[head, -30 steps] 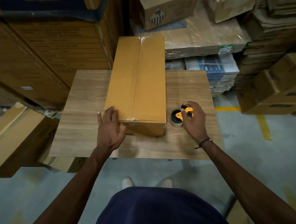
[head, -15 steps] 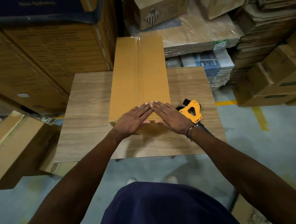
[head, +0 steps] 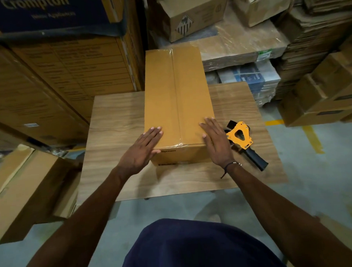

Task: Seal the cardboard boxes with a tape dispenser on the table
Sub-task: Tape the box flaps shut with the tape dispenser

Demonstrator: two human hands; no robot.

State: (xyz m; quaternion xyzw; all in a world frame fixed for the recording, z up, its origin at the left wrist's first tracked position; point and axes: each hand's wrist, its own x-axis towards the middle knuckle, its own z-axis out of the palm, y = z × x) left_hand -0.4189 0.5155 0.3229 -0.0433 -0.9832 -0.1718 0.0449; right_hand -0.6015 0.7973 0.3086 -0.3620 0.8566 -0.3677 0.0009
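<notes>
A long tan cardboard box (head: 177, 96) lies lengthwise on the wooden table (head: 117, 124), its flaps closed and clear tape running along the top seam. My left hand (head: 141, 151) rests flat on the box's near left corner. My right hand (head: 216, 141) lies flat against the near right corner. Both hands hold nothing, fingers straight. The tape dispenser (head: 242, 138), orange frame with a black handle, lies on the table just right of my right hand.
Tall stacks of printed cartons (head: 51, 74) rise at the left and behind the table. Wrapped pallets and loose boxes (head: 236, 48) fill the back right. More cartons (head: 322, 97) sit on the floor at right, and another (head: 25, 190) at lower left.
A second ago my right hand set the dispenser down beside the box. Both hands then met on the box's near top and have since slid apart to its two near corners.
</notes>
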